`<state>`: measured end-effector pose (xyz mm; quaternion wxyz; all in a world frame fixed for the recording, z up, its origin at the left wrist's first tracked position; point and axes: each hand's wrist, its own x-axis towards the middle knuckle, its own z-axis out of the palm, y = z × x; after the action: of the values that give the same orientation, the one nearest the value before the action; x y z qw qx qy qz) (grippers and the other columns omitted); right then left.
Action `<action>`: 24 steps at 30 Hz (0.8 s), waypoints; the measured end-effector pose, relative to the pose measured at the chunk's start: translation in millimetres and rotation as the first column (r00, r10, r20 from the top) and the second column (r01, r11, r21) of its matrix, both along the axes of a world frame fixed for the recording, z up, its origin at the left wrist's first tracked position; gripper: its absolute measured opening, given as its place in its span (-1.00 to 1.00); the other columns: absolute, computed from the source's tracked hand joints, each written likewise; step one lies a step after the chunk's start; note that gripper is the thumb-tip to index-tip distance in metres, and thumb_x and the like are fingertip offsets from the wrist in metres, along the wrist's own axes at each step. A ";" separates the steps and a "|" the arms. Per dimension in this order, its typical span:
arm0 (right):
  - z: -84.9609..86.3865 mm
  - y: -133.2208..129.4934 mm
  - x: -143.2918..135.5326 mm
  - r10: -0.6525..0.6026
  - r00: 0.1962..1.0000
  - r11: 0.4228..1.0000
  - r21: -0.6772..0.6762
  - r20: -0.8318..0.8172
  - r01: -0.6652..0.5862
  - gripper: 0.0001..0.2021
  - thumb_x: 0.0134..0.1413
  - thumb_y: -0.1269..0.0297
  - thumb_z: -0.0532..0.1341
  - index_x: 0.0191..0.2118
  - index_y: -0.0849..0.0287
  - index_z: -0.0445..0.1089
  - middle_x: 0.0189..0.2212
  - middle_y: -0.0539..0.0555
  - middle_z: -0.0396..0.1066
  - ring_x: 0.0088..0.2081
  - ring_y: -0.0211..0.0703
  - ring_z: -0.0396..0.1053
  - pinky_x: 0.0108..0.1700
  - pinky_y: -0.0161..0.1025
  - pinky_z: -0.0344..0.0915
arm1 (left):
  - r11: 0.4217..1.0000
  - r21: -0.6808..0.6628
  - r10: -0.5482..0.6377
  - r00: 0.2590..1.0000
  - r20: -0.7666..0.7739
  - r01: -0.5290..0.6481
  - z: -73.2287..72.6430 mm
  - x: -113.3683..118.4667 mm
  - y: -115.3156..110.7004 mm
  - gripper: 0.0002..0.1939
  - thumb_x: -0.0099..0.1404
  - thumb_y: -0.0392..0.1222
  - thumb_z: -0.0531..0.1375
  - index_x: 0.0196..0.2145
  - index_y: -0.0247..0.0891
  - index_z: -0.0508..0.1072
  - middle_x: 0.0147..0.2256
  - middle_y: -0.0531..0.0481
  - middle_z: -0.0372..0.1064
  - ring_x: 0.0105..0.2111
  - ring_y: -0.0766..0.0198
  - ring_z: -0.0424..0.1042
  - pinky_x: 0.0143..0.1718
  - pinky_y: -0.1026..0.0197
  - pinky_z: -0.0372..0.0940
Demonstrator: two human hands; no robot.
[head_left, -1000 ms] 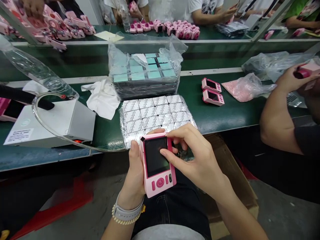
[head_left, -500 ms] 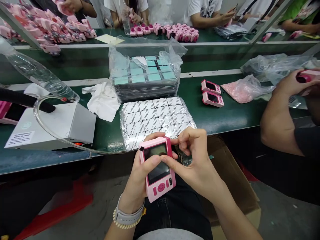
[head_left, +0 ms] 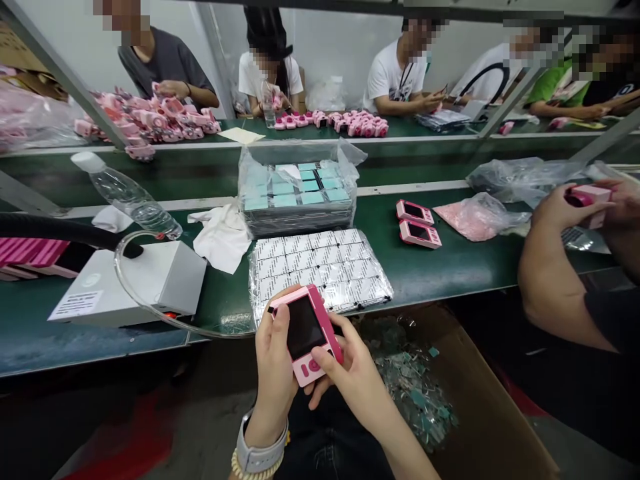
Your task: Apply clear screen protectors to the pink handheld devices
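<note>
On the pink camera (head_left: 305, 328), the right hand (head_left: 354, 373) has reached the buttons (head_left: 305, 370).

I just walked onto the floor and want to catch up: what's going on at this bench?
The left hand and right hand together hold a pink camera-like device, screen facing up. Two similar devices lie on the green bench, beyond a plastic-wrapped sheet of white rectangles. At the right, a co-worker's hands hold another pink device.

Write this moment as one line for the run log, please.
left hand: holds pink device | right hand: holds its lower end | green bench: two similar pink devices, wrapped white sheets
</note>
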<state>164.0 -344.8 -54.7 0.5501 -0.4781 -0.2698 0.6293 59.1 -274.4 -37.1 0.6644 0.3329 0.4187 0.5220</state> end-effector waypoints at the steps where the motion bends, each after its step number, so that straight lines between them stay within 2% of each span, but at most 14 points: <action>1: -3.6 0.5 -2.2 -0.019 1.000 1.000 0.010 0.022 0.019 -0.30 0.20 -0.21 0.48 0.23 0.07 0.27 -0.36 -0.04 0.54 -0.50 -0.14 0.59 -0.51 -0.22 0.61 | 1.000 -0.001 -0.003 1.000 -0.005 0.003 -0.8 -0.5 0.1 -0.40 0.39 0.33 0.36 0.11 -0.21 0.63 -0.18 -0.16 0.68 -0.31 0.10 0.69 -0.36 0.23 0.56; 3: -8.8 0.6 -4.3 -0.040 0.996 0.999 0.036 0.074 0.037 -0.40 0.24 -0.25 0.43 0.08 0.13 0.34 -0.47 -0.08 0.48 -0.53 -0.18 0.55 -0.55 -0.30 0.56 | 1.000 -0.006 0.003 1.000 -0.019 -0.003 -1.4 -1.0 -0.2 -0.40 0.38 0.33 0.37 0.10 -0.21 0.63 -0.31 -0.09 0.64 -0.37 0.13 0.67 -0.42 0.26 0.53; 5: -10.3 -1.0 -4.2 -0.061 0.990 0.997 0.059 0.125 0.054 -0.45 0.28 -0.23 0.41 0.06 0.13 0.37 -0.50 -0.11 0.43 -0.56 -0.22 0.51 -0.57 -0.34 0.51 | 1.000 -0.017 0.015 1.000 -0.023 -0.016 -1.5 -0.6 -0.5 -0.42 0.38 0.31 0.39 0.09 -0.21 0.63 -0.40 -0.03 0.59 -0.42 0.15 0.64 -0.46 0.28 0.50; 10: -5.4 -8.4 -0.7 -0.070 0.960 0.996 0.072 0.271 0.052 -0.51 0.37 -0.20 0.33 0.09 0.10 0.39 -0.47 -0.12 0.41 -0.56 -0.28 0.42 -0.53 -0.37 0.41 | 1.000 0.006 0.015 1.000 0.014 -0.015 -1.7 4.9 -4.4 -0.40 0.36 0.36 0.36 0.03 -0.24 0.64 -0.36 -0.06 0.61 -0.41 0.16 0.63 -0.43 0.27 0.50; 12: -3.7 -9.8 -0.2 -0.095 0.935 0.994 0.075 0.343 0.074 -0.51 0.25 -0.12 0.44 0.08 0.09 0.41 -0.40 -0.08 0.45 -0.49 -0.27 0.41 -0.47 -0.35 0.40 | 0.997 0.043 0.058 0.998 0.006 -0.059 -0.1 7.6 -9.8 -0.44 0.40 0.35 0.33 0.00 -0.21 0.65 -0.25 -0.09 0.65 -0.33 0.17 0.65 -0.38 0.29 0.51; 14: -2.2 -10.0 -0.1 -0.138 0.910 0.990 0.078 0.391 0.117 -0.45 0.03 -0.03 0.58 0.02 0.08 0.44 -0.36 -0.07 0.48 -0.43 -0.24 0.39 -0.42 -0.34 0.35 | 0.995 0.072 0.075 0.997 -0.007 -0.074 1.8 9.1 -16.2 -0.47 0.45 0.34 0.30 0.01 -0.17 0.65 -0.11 -0.10 0.68 -0.24 0.18 0.65 -0.33 0.32 0.50; 16: 0.6 -9.9 0.8 -0.172 0.898 0.985 0.075 0.404 0.155 -0.43 -0.08 0.00 0.63 -0.04 0.09 0.44 -0.35 -0.05 0.50 -0.40 -0.21 0.38 -0.40 -0.32 0.31 | 0.995 0.089 0.035 0.999 -0.007 -0.034 2.3 8.4 -20.8 -0.46 0.47 0.35 0.26 0.09 -0.12 0.65 0.00 -0.11 0.67 -0.17 0.16 0.66 -0.29 0.31 0.52; 19: 8.8 -11.2 6.7 -0.164 0.875 0.986 0.075 0.456 0.146 -0.50 0.00 0.00 0.59 -0.05 0.09 0.47 -0.35 -0.03 0.54 -0.39 -0.17 0.41 -0.35 -0.27 0.34 | 0.992 0.114 -0.061 0.997 0.036 0.057 -0.6 2.9 -19.9 -0.43 0.47 0.35 0.27 0.15 -0.12 0.65 0.07 -0.17 0.67 -0.09 0.09 0.68 -0.17 0.24 0.57; 24: 25.5 -15.6 32.2 -0.173 0.741 0.980 0.186 0.649 0.066 -0.62 0.05 0.18 0.57 -0.05 0.07 0.51 -0.29 -0.03 0.60 -0.34 -0.16 0.50 -0.27 -0.26 0.41 | 0.974 0.128 -0.203 0.973 0.109 0.189 -10.7 -17.6 -3.4 -0.55 0.42 0.12 0.40 0.12 -0.18 0.71 0.11 -0.25 0.66 0.01 -0.03 0.68 -0.05 0.14 0.61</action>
<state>196.2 -360.4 -29.2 0.4926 -0.6433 -0.4623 0.3603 41.5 -277.8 -47.7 0.7162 0.3787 0.3113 0.4967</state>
